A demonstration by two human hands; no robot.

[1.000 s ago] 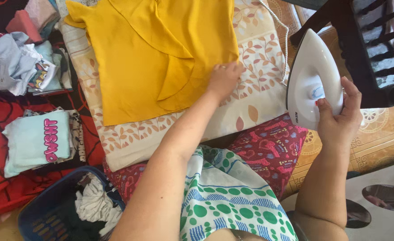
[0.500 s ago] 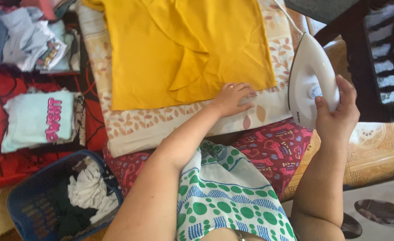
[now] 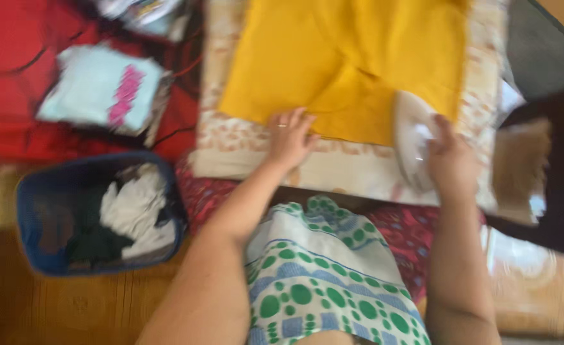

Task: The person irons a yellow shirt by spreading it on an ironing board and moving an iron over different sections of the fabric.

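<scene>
Clutter crowds the left of the patterned pad (image 3: 333, 169): a blue laundry basket (image 3: 32, 211) sits on the floor off the pad's near left corner, holding white and dark crumpled clothes, and beyond it a folded pale green garment with pink lettering (image 3: 100, 89) lies on a red cloth (image 3: 7, 76). More loose clothing shows at the pad's far left corner, too blurred to sort out. To the right, past the pad's right edge, stands a dark wooden chair (image 3: 550, 179).

The yellow garment (image 3: 333, 57) is spread flat over the far part of the pad, its near hem running just short of the pad's middle. The left hand (image 3: 289, 137) lies open and flat, fingers spread, pressing on the pad at the garment's near hem, fingertips touching the yellow cloth. The right hand (image 3: 449, 160) is closed around the handle of a white iron (image 3: 413, 137), which rests sole-down at the garment's near right corner, partly on the yellow cloth and partly on the pad. Nothing lies between the two hands but bare cloth.

The pad is cream with an orange leaf print and lies over a magenta patterned cover (image 3: 409, 233). The floor around is brown. The person's green-spotted garment (image 3: 320, 275) fills the near edge of the view.
</scene>
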